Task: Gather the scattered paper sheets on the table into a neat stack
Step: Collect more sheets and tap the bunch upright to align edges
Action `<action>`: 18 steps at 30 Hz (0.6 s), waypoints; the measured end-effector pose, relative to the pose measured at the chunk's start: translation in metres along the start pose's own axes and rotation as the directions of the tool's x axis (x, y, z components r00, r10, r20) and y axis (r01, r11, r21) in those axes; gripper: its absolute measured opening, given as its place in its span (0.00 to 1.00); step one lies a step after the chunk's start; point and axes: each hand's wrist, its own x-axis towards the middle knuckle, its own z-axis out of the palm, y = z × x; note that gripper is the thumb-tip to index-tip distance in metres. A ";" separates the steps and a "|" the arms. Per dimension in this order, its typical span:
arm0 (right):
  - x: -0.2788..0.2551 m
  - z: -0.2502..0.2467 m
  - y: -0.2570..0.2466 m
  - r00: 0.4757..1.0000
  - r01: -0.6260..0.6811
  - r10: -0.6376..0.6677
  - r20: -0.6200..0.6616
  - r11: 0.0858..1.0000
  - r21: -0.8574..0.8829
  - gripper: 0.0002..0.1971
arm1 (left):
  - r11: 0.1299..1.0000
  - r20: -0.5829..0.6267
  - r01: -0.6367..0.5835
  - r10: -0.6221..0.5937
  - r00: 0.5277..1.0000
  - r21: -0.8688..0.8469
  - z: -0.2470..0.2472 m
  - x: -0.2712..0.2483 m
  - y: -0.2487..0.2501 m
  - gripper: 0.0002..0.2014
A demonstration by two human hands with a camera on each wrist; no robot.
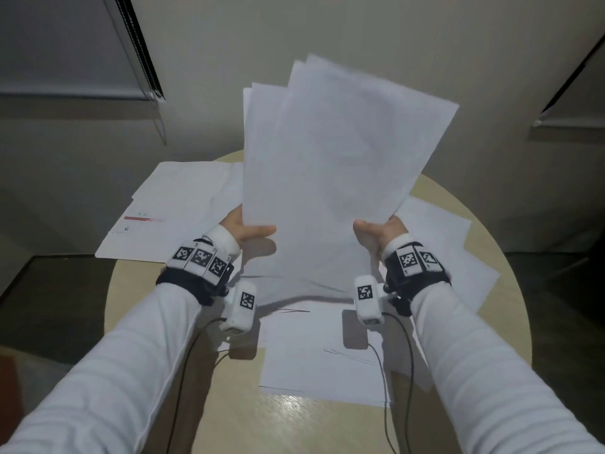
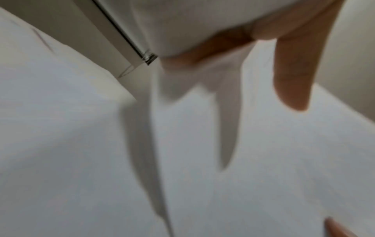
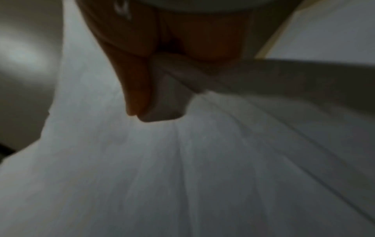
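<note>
A loose bundle of white paper sheets (image 1: 330, 165) stands almost upright above the round table (image 1: 294, 421), its top edges fanned and uneven. My left hand (image 1: 248, 229) grips the bundle's left side, thumb across the front. My right hand (image 1: 376, 229) grips the right side the same way. In the left wrist view the thumb (image 2: 294, 77) lies on the paper (image 2: 223, 160). In the right wrist view the thumb (image 3: 136, 89) pinches the sheets (image 3: 182, 168). More sheets lie flat on the table under the wrists (image 1: 314, 355), at the right (image 1: 458, 257) and at the back left (image 1: 163, 217).
The back-left sheets carry a red printed bar (image 1: 140, 218) and overhang the table edge. A window blind (image 1: 65, 60) hangs at the upper left, another (image 1: 576, 93) at the right. Cables (image 1: 183, 371) run from the wrist cameras towards me. Dark floor surrounds the table.
</note>
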 end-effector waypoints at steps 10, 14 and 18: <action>-0.011 0.001 -0.015 0.980 0.182 -0.187 -0.065 0.980 -0.079 0.12 | 0.993 -0.237 -0.114 0.118 0.964 0.033 0.003 0.013 0.001 0.13; -0.016 -0.003 -0.014 0.968 0.250 -0.251 -0.021 0.967 -0.047 0.16 | 0.988 -0.205 -0.133 0.145 0.968 0.072 0.001 0.004 -0.002 0.21; -0.016 0.001 -0.020 0.951 0.308 -0.309 -0.010 0.951 -0.030 0.19 | 0.985 -0.251 -0.162 0.170 0.953 0.052 0.009 0.002 0.000 0.25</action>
